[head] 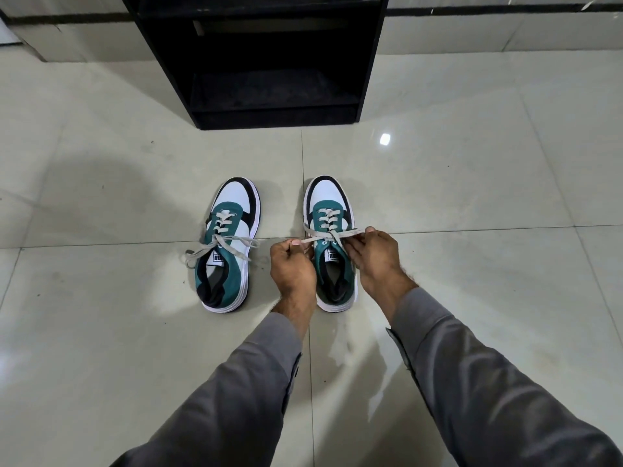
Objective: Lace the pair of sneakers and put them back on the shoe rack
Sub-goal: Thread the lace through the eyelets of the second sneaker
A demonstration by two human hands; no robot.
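Observation:
Two teal, white and black sneakers stand side by side on the tiled floor, toes pointing away from me. The left sneaker (230, 244) has grey laces crossed through its eyelets, with the loose ends lying spread over its sides. The right sneaker (332, 237) is laced too, and its grey lace (323, 234) crosses just above the tongue. My left hand (292, 267) pinches one end of that lace on the shoe's left side. My right hand (374, 256) pinches the other end on the right, pulled taut. Both hands cover part of the shoe's collar.
A black shoe rack (273, 62) stands on the floor straight ahead beyond the sneakers, its lower shelf open toward me. Pale glossy tiles (472, 183) surround the shoes. My grey sleeves reach in from the bottom of the view.

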